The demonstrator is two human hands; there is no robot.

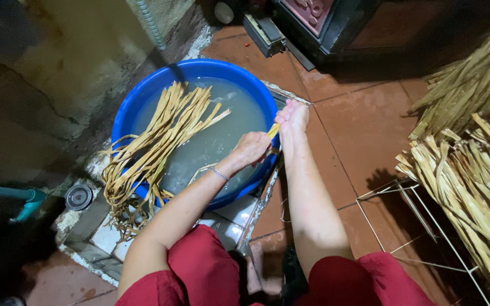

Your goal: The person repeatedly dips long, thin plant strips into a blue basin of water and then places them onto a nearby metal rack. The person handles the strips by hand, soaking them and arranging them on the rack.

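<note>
Both hands, left hand (pixel 252 148) and right hand (pixel 292 117), clamp one yellow leaf strip (pixel 273 131) over the blue tub (pixel 143 96), soaked strips (pixel 160 136) lying to their left.

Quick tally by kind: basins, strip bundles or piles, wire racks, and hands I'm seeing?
Blue basin: 1
Soaking strip bundle: 1
Dry strip pile: 1
Wire rack: 1
Hands: 2, left hand and right hand
Total: 6

Strips (pixel 160 139) in basin (pixel 143 96), leaf pile (pixel 472 141) right, wire rack (pixel 426 226) beside it
</note>
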